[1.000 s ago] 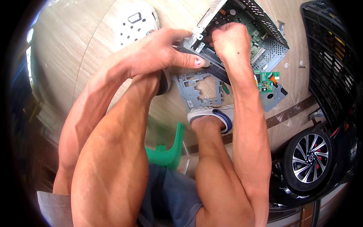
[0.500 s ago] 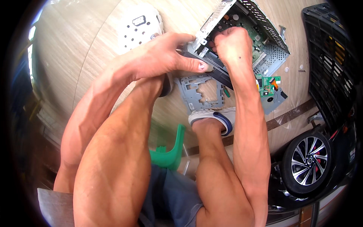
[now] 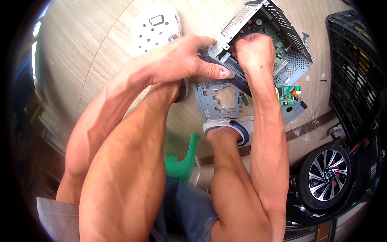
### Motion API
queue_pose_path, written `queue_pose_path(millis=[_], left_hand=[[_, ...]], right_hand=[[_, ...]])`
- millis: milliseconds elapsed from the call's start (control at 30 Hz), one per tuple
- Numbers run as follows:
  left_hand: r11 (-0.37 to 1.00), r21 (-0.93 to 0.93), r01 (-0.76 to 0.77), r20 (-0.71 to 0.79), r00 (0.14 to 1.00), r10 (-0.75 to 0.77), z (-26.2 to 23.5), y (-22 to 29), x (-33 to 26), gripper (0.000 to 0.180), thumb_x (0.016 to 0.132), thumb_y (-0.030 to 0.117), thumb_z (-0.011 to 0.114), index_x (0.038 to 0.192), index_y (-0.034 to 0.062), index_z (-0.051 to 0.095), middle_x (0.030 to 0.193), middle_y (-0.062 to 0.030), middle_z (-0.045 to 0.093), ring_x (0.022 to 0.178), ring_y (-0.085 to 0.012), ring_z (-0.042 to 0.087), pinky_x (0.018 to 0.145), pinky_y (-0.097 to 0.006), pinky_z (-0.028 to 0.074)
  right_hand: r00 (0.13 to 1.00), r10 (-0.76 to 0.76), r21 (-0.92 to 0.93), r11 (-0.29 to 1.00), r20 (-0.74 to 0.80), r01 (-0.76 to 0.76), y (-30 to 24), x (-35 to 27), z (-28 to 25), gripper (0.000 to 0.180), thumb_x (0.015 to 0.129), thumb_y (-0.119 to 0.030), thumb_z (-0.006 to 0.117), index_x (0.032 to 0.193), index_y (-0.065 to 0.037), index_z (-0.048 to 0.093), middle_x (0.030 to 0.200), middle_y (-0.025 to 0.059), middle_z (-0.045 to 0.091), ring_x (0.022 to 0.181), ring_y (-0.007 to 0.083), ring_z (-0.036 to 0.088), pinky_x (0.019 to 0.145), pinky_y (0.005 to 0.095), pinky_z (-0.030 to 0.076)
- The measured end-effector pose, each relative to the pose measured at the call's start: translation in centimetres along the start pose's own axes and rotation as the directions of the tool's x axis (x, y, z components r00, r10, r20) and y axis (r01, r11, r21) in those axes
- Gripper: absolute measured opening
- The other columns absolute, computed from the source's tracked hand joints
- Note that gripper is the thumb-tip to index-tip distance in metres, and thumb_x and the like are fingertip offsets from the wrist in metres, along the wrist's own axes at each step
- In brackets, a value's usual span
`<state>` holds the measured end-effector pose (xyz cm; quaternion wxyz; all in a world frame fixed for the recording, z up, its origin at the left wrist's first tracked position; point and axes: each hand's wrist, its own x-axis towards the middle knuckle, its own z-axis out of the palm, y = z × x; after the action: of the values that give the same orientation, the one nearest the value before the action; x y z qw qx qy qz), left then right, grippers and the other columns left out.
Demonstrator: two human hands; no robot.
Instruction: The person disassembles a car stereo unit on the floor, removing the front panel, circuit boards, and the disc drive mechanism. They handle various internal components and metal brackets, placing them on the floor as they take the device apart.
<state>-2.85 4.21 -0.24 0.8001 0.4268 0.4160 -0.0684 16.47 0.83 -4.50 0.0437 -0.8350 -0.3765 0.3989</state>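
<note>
1. Two bare hands work at a metal case (image 3: 299,72), which stands open and angled on the floor (image 3: 109,24), at the top of the view and right of centre.
2. The left hand (image 3: 181,56) has thumb and forefinger spread apart: the thumb lies along the case's dark panel (image 3: 238,81), and the forefinger's tip meets the pale metal edge above. Its other fingers are hidden, so whether they grip cannot be told.
3. The right hand (image 3: 256,49) is curled and reaches inside the case, over a circuit board (image 3: 279,43) (a small round pale part shows just beyond the knuckles). Its fingertips are out of sight; whether they pinch anything cannot be told.
4. Between the case and the right clog (image 3: 223,124), a grey frame (image 3: 202,100) with cutouts lies flat, a small green piece (image 3: 244,100) beside it.
5. Right of the right forearm, a loose green board (image 3: 286,97) with an orange ribbon (image 3: 294,93) rests on a grey plate (image 3: 291,116). Farther right lies a screw (image 3: 323,80).
6. White with dark holes, the left clog (image 3: 159,30) is left of the case. A black crate (image 3: 354,60) and a wheel (image 3: 329,175) fill the right side.
</note>
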Motion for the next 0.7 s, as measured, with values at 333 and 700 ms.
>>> queue_pose_path(millis=[333,700], left_hand=[[1.000,-0.008,0.012,0.006,1.000,-0.012,-0.01,-0.20,0.15,0.070,0.089,0.032,0.083,0.142,-0.0054,0.055,0.122,-0.0165,0.072,0.113,-0.0216,0.065,0.102,-0.034,0.049],[0.999,0.028,0.020,0.002,1.000,-0.020,0.20,-0.26,0.62,0.065,0.091,0.028,0.081,0.141,-0.0048,0.057,0.122,-0.0130,0.071,0.114,-0.0202,0.064,0.104,-0.035,0.048]], right_hand=[[0.998,-0.059,-0.084,0.995,-0.032,0.056,-0.86,-0.38,-0.07,0.022,0.074,-0.015,0.070,0.081,0.004,0.077,0.085,0.0301,0.073,0.088,0.0454,0.073,0.087,0.0462,0.057],[0.994,-0.102,-0.075,0.992,-0.036,0.099,-0.42,-0.42,-0.27,0.022,0.075,-0.012,0.070,0.083,0.008,0.076,0.086,0.0325,0.072,0.089,0.0477,0.073,0.087,0.0467,0.058]])
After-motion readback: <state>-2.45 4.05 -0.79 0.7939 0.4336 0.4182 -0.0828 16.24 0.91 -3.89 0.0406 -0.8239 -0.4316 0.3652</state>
